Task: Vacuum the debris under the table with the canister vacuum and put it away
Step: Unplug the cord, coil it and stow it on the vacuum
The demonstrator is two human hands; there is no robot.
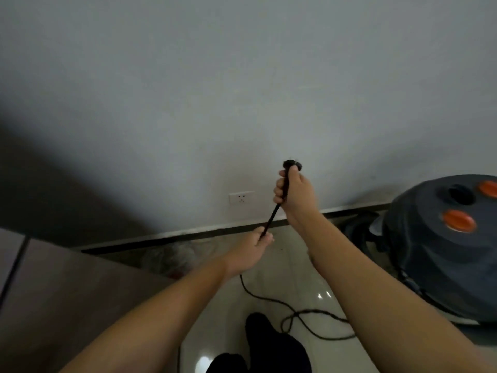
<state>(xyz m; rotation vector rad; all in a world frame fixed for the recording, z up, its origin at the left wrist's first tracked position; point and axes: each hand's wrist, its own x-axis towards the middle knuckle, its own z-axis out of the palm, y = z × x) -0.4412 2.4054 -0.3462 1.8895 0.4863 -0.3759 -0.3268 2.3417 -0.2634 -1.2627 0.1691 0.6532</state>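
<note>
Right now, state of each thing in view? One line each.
power cord: unplugged, pulled taut between both hands, rest slack on floor
plug: out of socket, above right hand
wall socket: empty
right hand: grips cord below plug
left hand: pinches cord lower down
canister vacuum: standing by wall

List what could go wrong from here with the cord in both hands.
1. The slack cord loops on the floor right by the person's foot; a step could snag it and trip them.
2. The right hand grips the cord just below the plug while the left hand pinches it lower down; a hard pull between them may strain the cord.
3. Tugging might drag the vacuum.
</note>
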